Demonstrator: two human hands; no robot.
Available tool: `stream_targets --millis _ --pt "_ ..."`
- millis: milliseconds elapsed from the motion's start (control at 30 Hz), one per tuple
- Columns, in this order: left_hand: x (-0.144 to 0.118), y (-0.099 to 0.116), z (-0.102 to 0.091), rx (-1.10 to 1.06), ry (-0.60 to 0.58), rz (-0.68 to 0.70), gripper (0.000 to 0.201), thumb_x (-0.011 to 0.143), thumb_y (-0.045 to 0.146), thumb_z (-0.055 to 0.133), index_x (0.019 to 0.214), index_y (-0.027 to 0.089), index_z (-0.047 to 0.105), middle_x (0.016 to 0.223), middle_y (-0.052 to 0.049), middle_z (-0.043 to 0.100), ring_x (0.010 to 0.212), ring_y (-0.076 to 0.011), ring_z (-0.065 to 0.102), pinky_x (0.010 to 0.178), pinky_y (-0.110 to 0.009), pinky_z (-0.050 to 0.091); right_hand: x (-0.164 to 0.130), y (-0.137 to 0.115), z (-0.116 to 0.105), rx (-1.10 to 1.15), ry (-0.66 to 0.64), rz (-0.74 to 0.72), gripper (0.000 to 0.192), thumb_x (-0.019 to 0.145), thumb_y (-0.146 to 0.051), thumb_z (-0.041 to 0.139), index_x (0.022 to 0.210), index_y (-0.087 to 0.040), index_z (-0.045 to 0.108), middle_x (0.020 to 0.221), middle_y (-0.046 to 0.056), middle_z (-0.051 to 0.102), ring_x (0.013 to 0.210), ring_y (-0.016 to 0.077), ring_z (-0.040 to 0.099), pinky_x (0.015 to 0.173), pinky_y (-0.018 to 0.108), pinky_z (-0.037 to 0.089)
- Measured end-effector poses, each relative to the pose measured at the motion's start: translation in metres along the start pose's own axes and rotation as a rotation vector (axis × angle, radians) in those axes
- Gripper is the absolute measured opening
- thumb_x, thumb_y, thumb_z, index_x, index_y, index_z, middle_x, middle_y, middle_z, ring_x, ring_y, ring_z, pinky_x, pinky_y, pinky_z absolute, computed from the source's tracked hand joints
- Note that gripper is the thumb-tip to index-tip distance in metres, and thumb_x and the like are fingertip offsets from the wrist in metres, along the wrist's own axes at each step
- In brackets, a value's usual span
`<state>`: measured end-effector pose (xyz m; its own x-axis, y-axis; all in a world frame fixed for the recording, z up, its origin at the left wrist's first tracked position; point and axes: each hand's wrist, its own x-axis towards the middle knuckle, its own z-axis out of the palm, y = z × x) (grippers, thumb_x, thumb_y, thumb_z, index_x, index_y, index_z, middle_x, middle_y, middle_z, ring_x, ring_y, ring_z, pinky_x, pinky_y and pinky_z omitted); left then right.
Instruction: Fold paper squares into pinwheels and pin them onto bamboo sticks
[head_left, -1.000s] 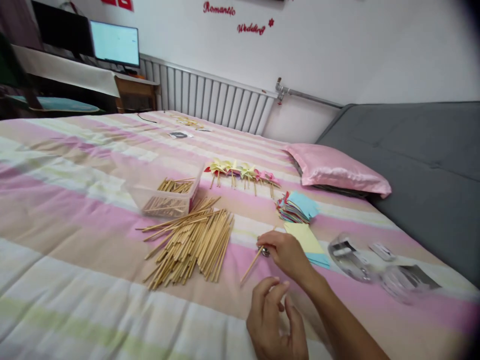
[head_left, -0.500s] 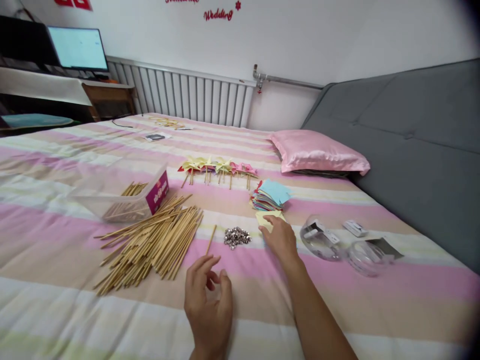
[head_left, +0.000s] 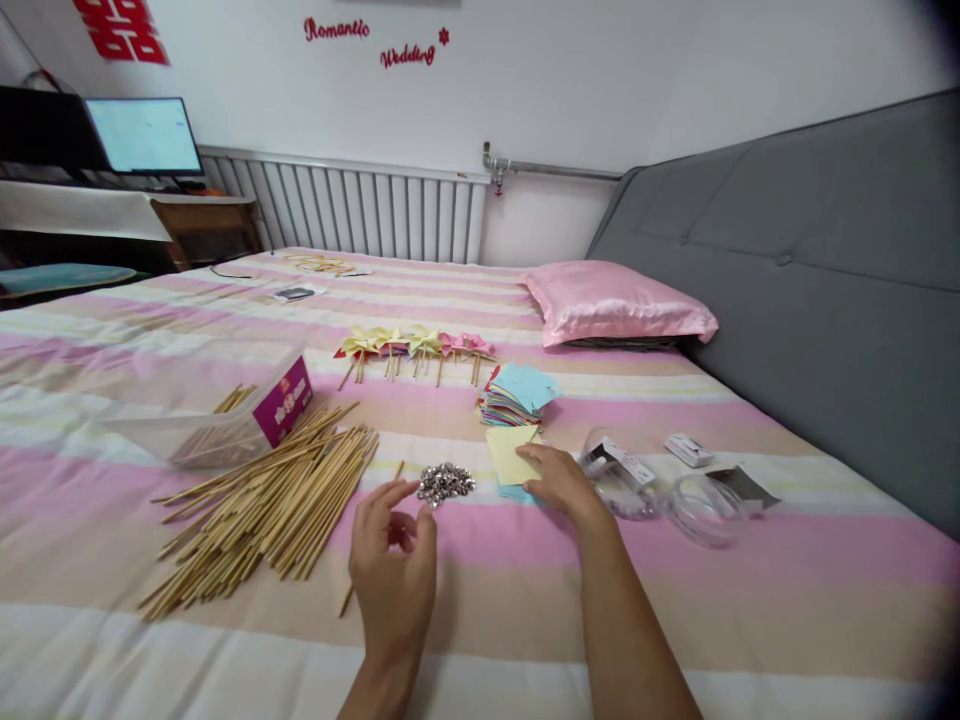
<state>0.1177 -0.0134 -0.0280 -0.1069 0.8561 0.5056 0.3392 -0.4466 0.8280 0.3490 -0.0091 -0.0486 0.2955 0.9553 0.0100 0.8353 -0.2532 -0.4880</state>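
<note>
My left hand (head_left: 394,555) hovers above the bed, thumb and fingers curved apart with nothing between them. Partly behind it lies a single wooden stick (head_left: 346,600). Just past its fingertips is a small heap of shiny silver metal pieces (head_left: 446,483). With thumb and index finger apart, my right hand (head_left: 561,482) touches the right side of a pale yellow paper sheet (head_left: 510,455). Blue paper (head_left: 517,493) shows under that sheet. Behind them sits a stack of coloured paper pieces (head_left: 517,395), light blue on top.
Many wooden sticks (head_left: 277,510) spread at left beside a clear plastic box (head_left: 187,425). Paper pinwheels (head_left: 420,343) lie farther back. Clear round containers (head_left: 705,510) and a small white box (head_left: 688,449) are at right. A pink pillow (head_left: 622,303) rests near the grey headboard (head_left: 810,220).
The view has shifted, so the bed's items appear farther left. My right hand has drawn back to the yellow sheet's right side, uncovering more of it. My left hand is closer to the metal pieces.
</note>
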Motion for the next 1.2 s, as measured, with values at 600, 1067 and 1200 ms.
stream_targets --millis 600,1067,1200 --pt "-0.022 -0.008 -0.009 -0.128 -0.034 -0.310 0.021 0.072 0.031 0.062 0.090 0.021 0.066 0.095 -0.005 0.061 0.053 -0.0098 0.048 0.054 -0.028 0.043 -0.001 0.007 -0.003 0.081 -0.060 -0.070 0.036 0.083 -0.023 0.052 0.115 -0.015 0.065 0.128 0.012 0.058 0.118 0.0239 0.055 0.097 0.032 0.040" --pt "-0.023 -0.007 -0.012 -0.123 -0.061 -0.372 0.027 0.071 0.038 0.064 0.091 0.021 0.066 0.088 -0.004 0.061 0.054 -0.0108 0.049 0.052 -0.027 0.041 0.002 0.011 -0.004 0.154 0.004 -0.014 0.035 0.070 -0.023 0.064 0.104 -0.015 0.071 0.108 0.008 0.071 0.096 0.0233 0.065 0.082 0.028 0.047" --pt "-0.023 -0.010 -0.010 -0.118 -0.012 -0.371 0.033 0.066 0.044 0.066 0.089 0.020 0.068 0.077 -0.003 0.061 0.053 -0.0130 0.049 0.051 -0.028 0.040 0.003 0.009 -0.001 0.167 0.013 -0.006 0.042 0.065 -0.016 0.067 0.106 -0.012 0.069 0.110 0.012 0.069 0.099 0.0234 0.065 0.087 0.030 0.047"
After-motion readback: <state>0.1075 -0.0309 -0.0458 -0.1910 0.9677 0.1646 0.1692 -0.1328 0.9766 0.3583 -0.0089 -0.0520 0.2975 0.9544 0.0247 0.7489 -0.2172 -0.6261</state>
